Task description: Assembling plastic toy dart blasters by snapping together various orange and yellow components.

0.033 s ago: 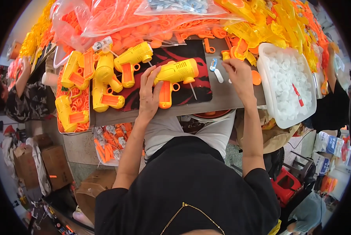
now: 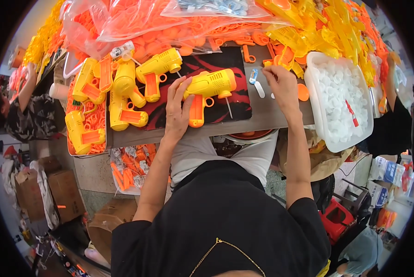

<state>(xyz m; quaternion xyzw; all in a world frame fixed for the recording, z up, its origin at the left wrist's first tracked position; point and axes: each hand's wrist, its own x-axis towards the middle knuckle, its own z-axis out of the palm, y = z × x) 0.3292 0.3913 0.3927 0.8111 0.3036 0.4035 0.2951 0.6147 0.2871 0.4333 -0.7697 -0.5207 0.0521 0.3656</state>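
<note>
Head view, looking down over a crowded worktop (image 2: pixel 271 117). Left hand (image 2: pixel 178 108): fingers spread and laid on the rear of a yellow toy gun (image 2: pixel 210 85) with an orange grip, which lies on its side on a black-and-red mat (image 2: pixel 225 60) at the middle of the worktop. Right hand (image 2: pixel 283 83): fingers curled down onto the worktop surface, just right of the mat; whether it grips anything cannot be told. Small blue-and-white piece (image 2: pixel 254 76) lies just left of that hand, an orange disc (image 2: pixel 303 92) just right of it. White tray (image 2: pixel 315 99) of white round parts stands at the right edge. Finished yellow guns (image 2: pixel 119 87), several, piled left of the mat. Clear bags of orange parts (image 2: pixel 170 27) along the far side; loose yellow parts (image 2: pixel 327 32) heaped at far right. Another person (image 2: pixel 24 111) sits at far left.
</note>
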